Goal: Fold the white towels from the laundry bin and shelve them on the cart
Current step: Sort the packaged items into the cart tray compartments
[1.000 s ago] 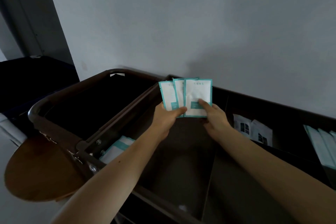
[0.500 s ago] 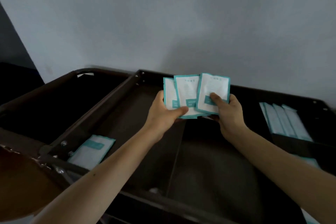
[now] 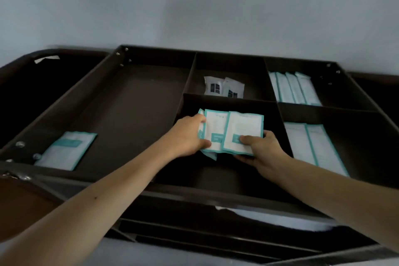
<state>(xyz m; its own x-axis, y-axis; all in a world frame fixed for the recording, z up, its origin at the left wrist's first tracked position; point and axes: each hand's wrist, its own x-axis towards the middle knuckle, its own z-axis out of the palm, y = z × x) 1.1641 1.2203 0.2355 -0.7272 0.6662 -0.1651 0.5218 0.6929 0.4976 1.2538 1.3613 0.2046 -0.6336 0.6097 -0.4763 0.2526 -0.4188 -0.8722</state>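
- Grey wall backs the dark cart [image 3: 207, 196], whose top tray is split into compartments.
- Your left hand [image 3: 186, 137] and right hand [image 3: 262, 152] both pinch a fan of teal-edged sachets [image 3: 243, 129], thumbs on top, over the middle front compartment.
- Their long axes run 6 to 12 o'clock.
- No towel is in your fingers. A pale cloth [image 3: 259, 216], likely a towel, lies at 6 o'clock from your hands on the shelf below, nearer your right hand.

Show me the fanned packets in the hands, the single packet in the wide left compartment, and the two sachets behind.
fanned packets [image 3: 243, 127]: head view, white face of the front packet.
single packet [image 3: 65, 150]: head view, middle of its face.
two sachets [image 3: 215, 88]: head view, left sachet's dark print.
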